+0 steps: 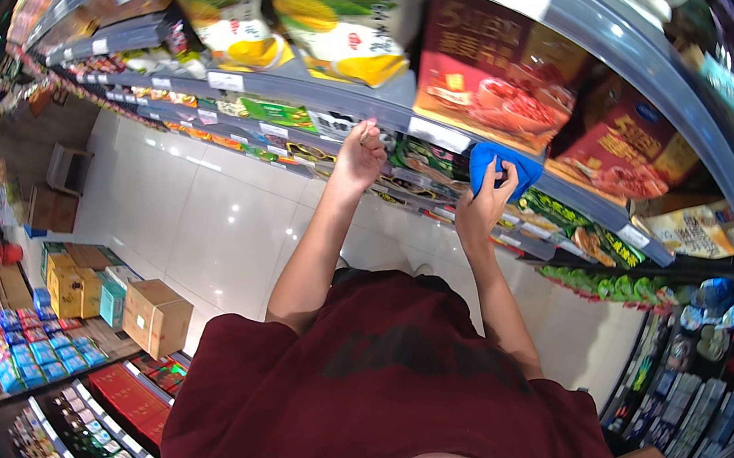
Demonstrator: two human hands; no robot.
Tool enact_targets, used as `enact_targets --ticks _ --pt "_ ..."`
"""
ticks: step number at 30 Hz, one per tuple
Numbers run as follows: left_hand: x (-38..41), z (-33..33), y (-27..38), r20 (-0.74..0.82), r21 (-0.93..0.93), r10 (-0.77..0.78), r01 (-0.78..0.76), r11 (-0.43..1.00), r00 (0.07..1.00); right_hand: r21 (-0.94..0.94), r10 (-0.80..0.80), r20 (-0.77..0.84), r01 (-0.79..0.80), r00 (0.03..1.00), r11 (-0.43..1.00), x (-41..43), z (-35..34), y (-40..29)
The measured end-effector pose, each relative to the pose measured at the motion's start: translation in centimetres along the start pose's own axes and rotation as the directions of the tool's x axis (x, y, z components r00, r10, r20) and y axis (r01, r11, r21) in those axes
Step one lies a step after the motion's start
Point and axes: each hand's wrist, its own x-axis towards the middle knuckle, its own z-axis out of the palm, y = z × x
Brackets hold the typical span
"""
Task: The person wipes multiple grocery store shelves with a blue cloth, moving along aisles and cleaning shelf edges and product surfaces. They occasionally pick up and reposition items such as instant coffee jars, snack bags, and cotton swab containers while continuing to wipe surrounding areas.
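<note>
My right hand (488, 196) holds a folded blue cloth (505, 169) against the front edge of a grey store shelf (586, 200). Just above the cloth stands a red and brown food pouch (494, 87) with red pieces pictured on it. My left hand (360, 153) is raised in front of the shelf, to the left of the cloth, its fingers curled; whether something small is between the fingertips cannot be told. Above it lie green, white and yellow bags (342, 38). A white price label (438, 135) sits on the shelf edge between my hands.
Lower shelves with packets (275, 112) run off to the left. Cardboard boxes (154, 316) stand on the left, beside stacked blue and red packs (42, 351). More stocked shelves (83, 447) are at the lower left, and others (696, 401) at the lower right. Tiled floor (232, 205) shows under my arms.
</note>
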Motion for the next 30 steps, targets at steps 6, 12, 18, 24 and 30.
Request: enact_targets --ticks 6,12,18,24,30 --pt "-2.9 -2.3 5.7 0.02 -0.031 0.033 -0.033 0.999 0.999 -0.059 -0.045 0.132 0.053 0.99 0.997 0.4 5.7 -6.8" --pt "-7.7 -11.2 10.8 -0.005 -0.166 0.123 -0.122 0.979 0.992 -0.018 -0.087 0.163 0.091 0.983 0.996 0.5 12.3 -13.7" --pt "-14.8 -19.7 14.7 -0.181 -0.334 0.135 -0.19 0.923 0.974 0.069 -0.058 0.241 0.043 0.969 0.997 0.7 18.9 -21.7" --pt "-19.6 -24.0 17.7 -0.245 -0.455 0.247 -0.337 0.824 0.937 0.181 -0.121 0.311 0.066 0.943 0.981 2.3 26.3 -28.2" --pt "-22.3 -27.2 21.5 -0.384 -0.456 0.341 -0.498 0.737 0.858 0.292 0.099 0.946 -0.945 0.307 0.145 6.5 31.6 -34.1"
